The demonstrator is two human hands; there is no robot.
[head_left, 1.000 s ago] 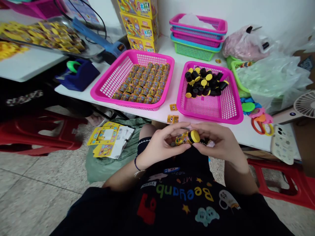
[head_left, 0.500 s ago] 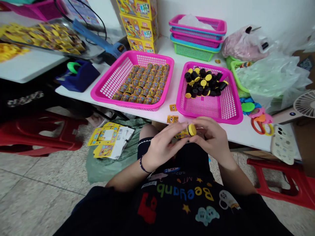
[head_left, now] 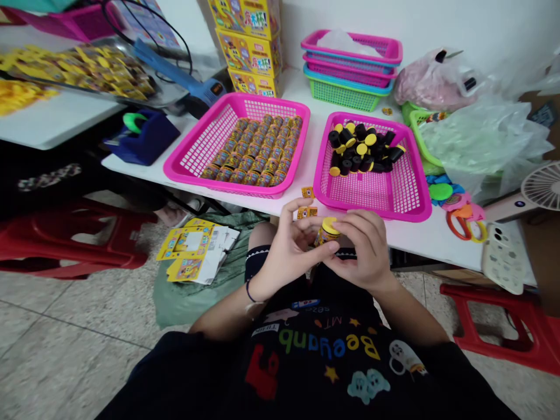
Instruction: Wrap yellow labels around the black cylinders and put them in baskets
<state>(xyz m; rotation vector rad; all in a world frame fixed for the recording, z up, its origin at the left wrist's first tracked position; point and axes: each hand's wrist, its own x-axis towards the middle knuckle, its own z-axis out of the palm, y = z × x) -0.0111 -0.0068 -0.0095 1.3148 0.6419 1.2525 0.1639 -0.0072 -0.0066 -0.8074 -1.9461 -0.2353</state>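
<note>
In the head view, a small jar [head_left: 324, 238] is held between both hands, above the lap and just in front of the counter [head_left: 440, 240]. It is a short, tilted cylinder with a flat yellow lid [head_left: 329, 225], a dark band beneath and a body covered in busy yellow and dark print; its lower end is hidden. The left hand [head_left: 291, 254] has its fingers curved round the body, thumb on the near side, one finger raised clear. The right hand [head_left: 361, 251] has its fingers bent, tips pinching the lid's side. Two pink baskets of perforated plastic stand on the counter: the left basket [head_left: 172, 169] carries close rows of printed cylinders [head_left: 254, 154]; the right basket [head_left: 371, 205] carries a loose heap of black tubes [head_left: 366, 163] with round yellow ends. Small printed cards [head_left: 307, 192] lie flat near the edge. Crinkled, translucent bags [head_left: 485, 134] sit at the right.
</note>
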